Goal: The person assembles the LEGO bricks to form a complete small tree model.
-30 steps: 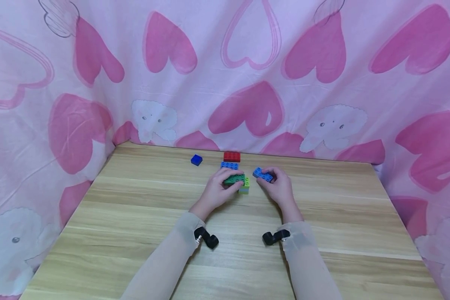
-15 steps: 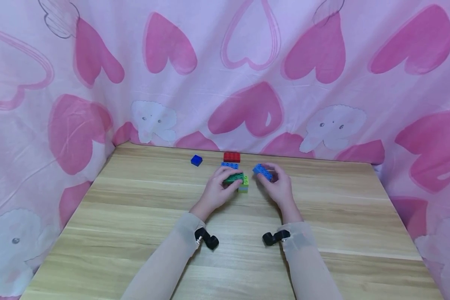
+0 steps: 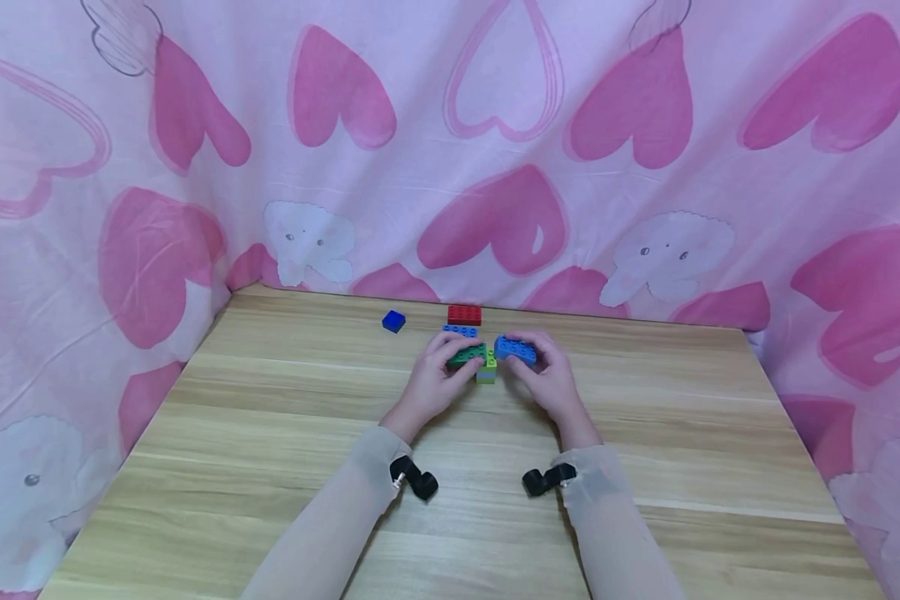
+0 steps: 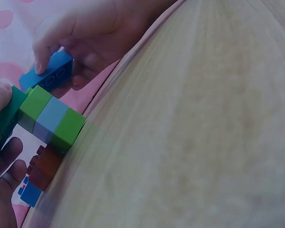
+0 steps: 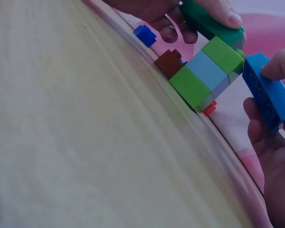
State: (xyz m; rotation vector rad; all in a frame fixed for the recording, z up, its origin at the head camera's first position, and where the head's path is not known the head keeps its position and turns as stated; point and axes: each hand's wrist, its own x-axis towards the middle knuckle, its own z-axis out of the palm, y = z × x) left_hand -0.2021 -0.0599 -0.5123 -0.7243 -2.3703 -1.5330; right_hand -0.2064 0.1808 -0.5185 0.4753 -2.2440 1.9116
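Between thumb and fingers, my left hand (image 3: 429,382) grips a dark green brick (image 3: 467,357) at the top of a small stack. Below it the stack shows a lime green brick (image 5: 223,54), a pale blue brick (image 4: 51,115) and another lime green brick (image 4: 68,131). My right hand (image 3: 555,375) pinches a long blue brick (image 3: 515,349), held raised just right of the stack's top lime brick. In the right wrist view its hollow underside faces the stack, and a narrow gap shows between them.
A red brick (image 3: 464,315) and another blue brick (image 3: 460,332) lie behind the left hand. A small dark blue brick (image 3: 393,322) sits farther left. A brown brick (image 4: 45,167) stands by the stack, hidden in the head view. Pink curtain (image 3: 495,217) borders the table's (image 3: 307,417) back edge.
My right hand has brought the blue brick left, closer to the stack, after tilting it and then levelling it somewhat. The left hand stays nearly still on the dark green brick.
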